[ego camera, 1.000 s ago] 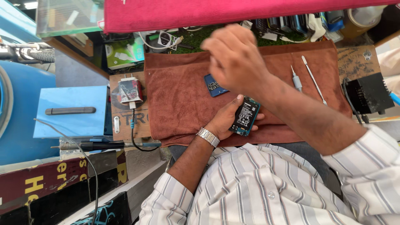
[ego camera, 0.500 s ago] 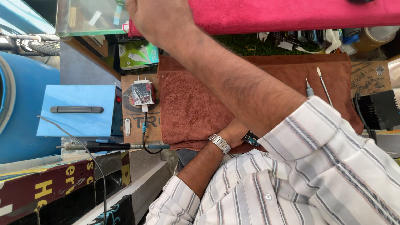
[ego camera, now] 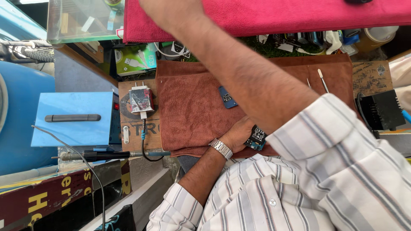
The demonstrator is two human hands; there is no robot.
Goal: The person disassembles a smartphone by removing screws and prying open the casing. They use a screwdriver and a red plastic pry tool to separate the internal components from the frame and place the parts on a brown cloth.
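Note:
My left hand (ego camera: 239, 134), with a metal watch on its wrist, holds a small opened phone (ego camera: 256, 139) with its circuit board showing, low over a brown towel (ego camera: 192, 115). My right arm crosses above it and hides most of the phone. My right hand (ego camera: 171, 13) reaches far up to the edge of a red cloth (ego camera: 299, 15), and its fingers are cut off by the frame's top edge. A small blue flat part (ego camera: 227, 97) lies on the towel just beyond my left hand.
Two thin metal tools (ego camera: 322, 80) lie on the towel's right side. A charger block (ego camera: 140, 99) with a cable sits on a wooden board at left, beside a blue box (ego camera: 72, 117). A black device (ego camera: 381, 109) stands at right. A glass shelf (ego camera: 81, 19) is top left.
My right hand rose from above the phone and swung up and left to the red cloth. My left hand kept the phone near the towel's front edge.

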